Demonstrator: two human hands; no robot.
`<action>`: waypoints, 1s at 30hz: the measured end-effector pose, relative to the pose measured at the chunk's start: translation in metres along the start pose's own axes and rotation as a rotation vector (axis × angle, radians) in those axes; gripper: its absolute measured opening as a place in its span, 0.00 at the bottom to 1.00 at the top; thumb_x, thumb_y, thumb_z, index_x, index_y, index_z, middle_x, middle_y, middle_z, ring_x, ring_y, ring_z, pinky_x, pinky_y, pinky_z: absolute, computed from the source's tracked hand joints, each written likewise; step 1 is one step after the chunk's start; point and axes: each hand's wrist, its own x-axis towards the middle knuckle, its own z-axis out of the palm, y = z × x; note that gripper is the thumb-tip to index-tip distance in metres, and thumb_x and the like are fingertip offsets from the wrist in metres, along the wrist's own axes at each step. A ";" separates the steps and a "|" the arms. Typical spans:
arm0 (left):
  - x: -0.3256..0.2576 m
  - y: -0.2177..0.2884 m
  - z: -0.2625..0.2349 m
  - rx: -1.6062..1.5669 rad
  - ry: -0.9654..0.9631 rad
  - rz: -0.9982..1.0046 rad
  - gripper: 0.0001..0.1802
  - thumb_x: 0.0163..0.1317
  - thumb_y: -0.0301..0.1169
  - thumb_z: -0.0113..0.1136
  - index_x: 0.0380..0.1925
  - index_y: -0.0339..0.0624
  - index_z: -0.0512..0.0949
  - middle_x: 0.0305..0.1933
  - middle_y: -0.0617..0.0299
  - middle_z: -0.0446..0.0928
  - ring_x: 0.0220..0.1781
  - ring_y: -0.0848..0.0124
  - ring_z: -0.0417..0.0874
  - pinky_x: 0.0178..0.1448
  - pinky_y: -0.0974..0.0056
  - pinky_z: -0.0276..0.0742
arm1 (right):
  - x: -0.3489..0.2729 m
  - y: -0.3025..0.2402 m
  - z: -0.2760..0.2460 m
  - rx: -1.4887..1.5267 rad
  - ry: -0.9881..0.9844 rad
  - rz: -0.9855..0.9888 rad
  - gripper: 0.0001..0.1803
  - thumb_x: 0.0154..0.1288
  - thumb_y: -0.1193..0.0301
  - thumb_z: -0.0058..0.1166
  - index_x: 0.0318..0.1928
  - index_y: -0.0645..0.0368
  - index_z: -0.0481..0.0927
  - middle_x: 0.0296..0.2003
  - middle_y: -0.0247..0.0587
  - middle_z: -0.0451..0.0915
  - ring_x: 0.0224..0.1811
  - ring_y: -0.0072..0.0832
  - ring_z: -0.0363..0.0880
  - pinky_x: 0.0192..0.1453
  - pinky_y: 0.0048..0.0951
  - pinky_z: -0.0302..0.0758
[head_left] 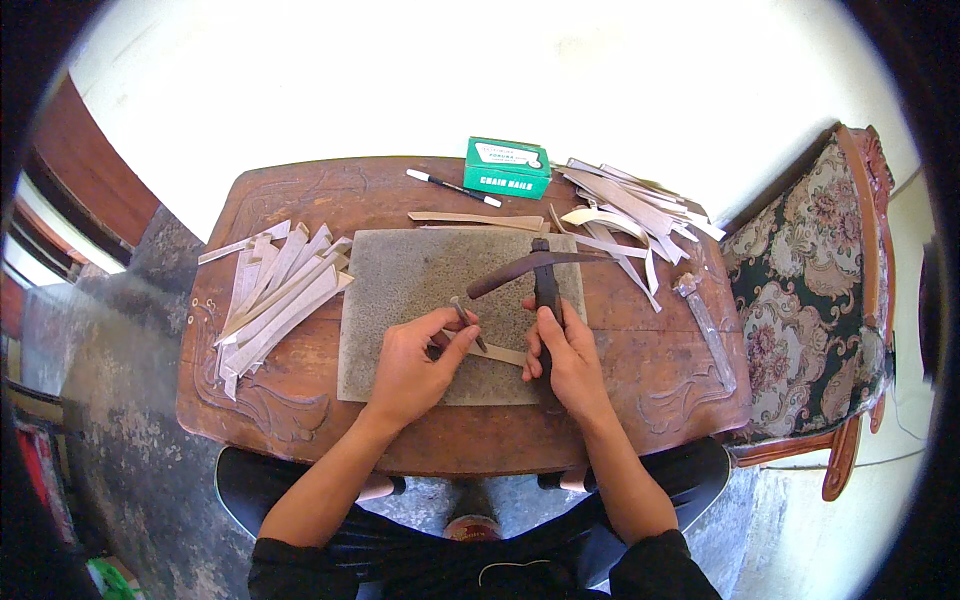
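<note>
Nearest, my left hand (pixel 415 365) pinches a short dark nail (pixel 467 318) between thumb and forefinger, point down on a pale flat strip (pixel 500 353) that lies under both hands; the nail leans slightly, its head up and to the left. My right hand (pixel 567 358) is clenched round the dark handle of a hammer (pixel 540 270), whose long axis runs away from me, while its slim, curved, rust-brown head crosses left to right above the nail. Both rest over a rough grey stone slab (pixel 400 290), rectangular and speckled, on the carved reddish wooden counter (pixel 660 370). Left: a fan of pale strips (pixel 275 290). Right: a second metal tool (pixel 705 325) and a looser strip heap (pixel 625 205). Farthest: a green box (pixel 507 166) and a pen (pixel 452 187)
</note>
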 end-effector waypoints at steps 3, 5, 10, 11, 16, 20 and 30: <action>-0.001 0.001 0.000 0.002 0.000 -0.004 0.08 0.68 0.31 0.66 0.41 0.37 0.85 0.30 0.64 0.84 0.27 0.81 0.77 0.29 0.71 0.70 | 0.000 0.000 0.000 0.004 0.000 0.006 0.18 0.83 0.60 0.43 0.59 0.62 0.72 0.27 0.31 0.69 0.21 0.18 0.69 0.28 0.25 0.75; -0.001 0.001 0.000 0.000 0.000 -0.001 0.08 0.68 0.30 0.66 0.41 0.37 0.85 0.29 0.63 0.84 0.27 0.81 0.77 0.29 0.70 0.70 | 0.000 -0.001 0.000 0.004 -0.004 0.004 0.18 0.83 0.60 0.43 0.59 0.62 0.72 0.27 0.31 0.69 0.21 0.18 0.69 0.28 0.25 0.75; -0.003 -0.003 0.005 0.133 0.029 0.203 0.09 0.65 0.27 0.67 0.43 0.36 0.84 0.35 0.57 0.86 0.29 0.70 0.84 0.32 0.65 0.76 | 0.000 0.002 0.000 -0.007 0.000 -0.001 0.19 0.83 0.60 0.43 0.59 0.63 0.72 0.27 0.31 0.69 0.21 0.18 0.69 0.28 0.25 0.75; -0.004 -0.004 0.006 0.169 0.040 0.265 0.09 0.65 0.27 0.68 0.43 0.36 0.84 0.37 0.55 0.86 0.30 0.67 0.85 0.33 0.64 0.78 | 0.000 0.002 0.000 -0.016 0.001 -0.002 0.19 0.83 0.60 0.43 0.59 0.63 0.72 0.27 0.31 0.69 0.21 0.18 0.69 0.28 0.25 0.75; -0.008 0.002 0.010 0.265 0.020 0.305 0.10 0.64 0.26 0.68 0.44 0.37 0.84 0.41 0.53 0.86 0.34 0.58 0.88 0.36 0.61 0.81 | 0.000 -0.001 0.000 -0.011 0.002 -0.005 0.19 0.83 0.60 0.43 0.58 0.63 0.72 0.27 0.30 0.69 0.22 0.18 0.70 0.29 0.25 0.74; -0.009 0.000 0.010 0.290 0.007 0.329 0.10 0.64 0.27 0.68 0.45 0.38 0.84 0.41 0.54 0.86 0.34 0.58 0.88 0.36 0.61 0.81 | 0.000 -0.001 0.000 0.004 -0.003 0.012 0.19 0.83 0.60 0.44 0.58 0.63 0.73 0.27 0.30 0.69 0.22 0.19 0.70 0.29 0.25 0.74; -0.008 0.001 0.011 0.214 0.014 0.334 0.10 0.64 0.26 0.68 0.44 0.37 0.83 0.38 0.54 0.84 0.31 0.60 0.86 0.34 0.60 0.79 | -0.015 -0.044 -0.011 -0.359 0.028 -0.049 0.19 0.80 0.61 0.51 0.58 0.64 0.73 0.25 0.36 0.73 0.23 0.23 0.74 0.28 0.30 0.71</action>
